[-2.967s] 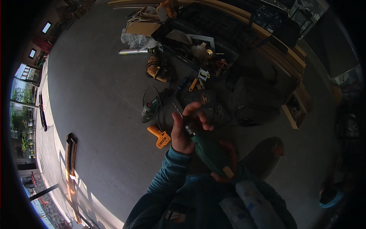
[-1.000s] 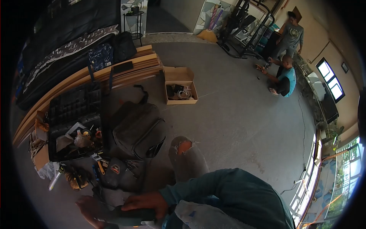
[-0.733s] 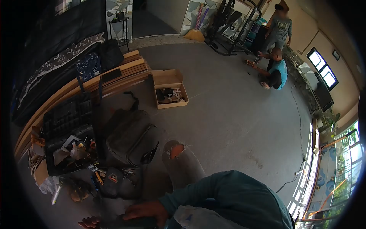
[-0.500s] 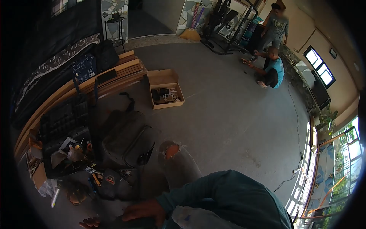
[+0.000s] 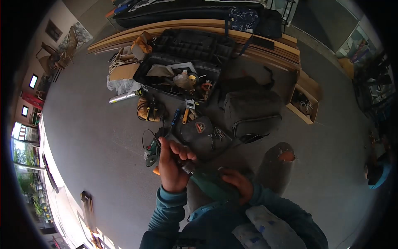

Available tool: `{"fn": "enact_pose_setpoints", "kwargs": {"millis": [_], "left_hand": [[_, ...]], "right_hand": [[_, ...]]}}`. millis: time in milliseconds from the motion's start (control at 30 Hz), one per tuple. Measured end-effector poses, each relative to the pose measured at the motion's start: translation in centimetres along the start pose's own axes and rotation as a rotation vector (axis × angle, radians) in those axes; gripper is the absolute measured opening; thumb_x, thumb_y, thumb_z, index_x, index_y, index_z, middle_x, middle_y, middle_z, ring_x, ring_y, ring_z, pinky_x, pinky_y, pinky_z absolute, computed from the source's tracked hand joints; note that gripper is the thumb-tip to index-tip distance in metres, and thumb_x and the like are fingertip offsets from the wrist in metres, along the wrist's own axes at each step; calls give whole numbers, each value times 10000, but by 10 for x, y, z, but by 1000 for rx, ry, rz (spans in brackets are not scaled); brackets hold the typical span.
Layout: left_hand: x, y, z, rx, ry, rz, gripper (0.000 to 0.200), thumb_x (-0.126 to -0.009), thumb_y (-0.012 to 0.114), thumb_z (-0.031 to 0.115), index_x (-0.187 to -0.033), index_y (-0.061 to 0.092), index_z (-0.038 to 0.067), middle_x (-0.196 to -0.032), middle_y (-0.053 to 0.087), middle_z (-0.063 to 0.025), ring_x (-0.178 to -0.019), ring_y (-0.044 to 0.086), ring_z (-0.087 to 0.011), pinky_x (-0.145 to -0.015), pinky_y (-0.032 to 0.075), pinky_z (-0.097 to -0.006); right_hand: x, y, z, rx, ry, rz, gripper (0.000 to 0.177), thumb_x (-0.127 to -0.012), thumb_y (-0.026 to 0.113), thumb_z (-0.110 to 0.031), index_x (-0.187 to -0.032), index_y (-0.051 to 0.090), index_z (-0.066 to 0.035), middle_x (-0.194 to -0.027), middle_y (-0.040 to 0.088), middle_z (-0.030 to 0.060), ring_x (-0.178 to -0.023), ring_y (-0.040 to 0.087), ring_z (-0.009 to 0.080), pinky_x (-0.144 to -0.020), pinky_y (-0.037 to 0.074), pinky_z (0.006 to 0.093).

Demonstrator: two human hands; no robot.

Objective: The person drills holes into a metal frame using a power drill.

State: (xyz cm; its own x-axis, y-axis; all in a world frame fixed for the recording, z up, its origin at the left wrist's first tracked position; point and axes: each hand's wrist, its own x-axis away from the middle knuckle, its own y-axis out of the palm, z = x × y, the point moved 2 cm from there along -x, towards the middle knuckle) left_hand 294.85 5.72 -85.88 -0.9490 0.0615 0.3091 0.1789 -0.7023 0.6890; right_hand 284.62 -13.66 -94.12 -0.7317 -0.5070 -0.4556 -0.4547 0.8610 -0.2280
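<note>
A dark green drill [image 5: 213, 184] lies low in front of me, its dark chuck [image 5: 187, 167] pointing left. My right hand [image 5: 238, 182] is closed around the drill's body from the right side. Beside the chuck, my left hand [image 5: 172, 166] is raised, palm facing the tool, fingers apart and slightly bent. Just beyond that hand, a green power tool with a disc [image 5: 152, 153] rests on the floor. Farther on lie a dark case with an orange label [image 5: 200, 127], several drill bits [image 5: 219, 135], and an orange-handled tool [image 5: 185, 116].
An open black toolbox [image 5: 143, 79] full of tools stands ahead, in front of stacked wooden planks [image 5: 265, 50]. To its right are a dark backpack [image 5: 251, 112] and a cardboard box [image 5: 309, 116] with cables. A person in a blue shirt [image 5: 380, 174] crouches at far right.
My view has swung left and down to the tools. The drill and both hands are now in plain sight, and my left hand has risen beside the chuck.
</note>
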Motion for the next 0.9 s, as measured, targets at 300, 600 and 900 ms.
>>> {"fn": "enact_pose_setpoints", "kwargs": {"millis": [300,600,900], "left_hand": [[2,-2,-7,-25,-12,-9,462,-1002,328,464,-733,442,106,-594,426,-40,-581,492,-195,-607,464,-348],[1,-19,-13,-116,45,22,476,-1013,286,438,-757,461,76,-629,494,-78,-612,570,-237,-616,486,-359],[4,-21,-15,-96,43,36,484,-1017,277,422,-772,470,52,-643,503,-95,-603,575,-231,-608,488,-339]], "right_hand": [[12,8,12,73,-41,100,850,-721,756,-370,-1378,346,-20,-1342,378,299,-1217,441,465,-1000,389,486],[8,9,15,156,8,74,826,-750,724,-410,-1371,352,-13,-1328,401,292,-1212,451,449,-992,394,485],[1,14,19,144,4,95,818,-700,758,-286,-1359,356,-14,-1293,428,291,-1151,491,457,-959,416,482]]}}
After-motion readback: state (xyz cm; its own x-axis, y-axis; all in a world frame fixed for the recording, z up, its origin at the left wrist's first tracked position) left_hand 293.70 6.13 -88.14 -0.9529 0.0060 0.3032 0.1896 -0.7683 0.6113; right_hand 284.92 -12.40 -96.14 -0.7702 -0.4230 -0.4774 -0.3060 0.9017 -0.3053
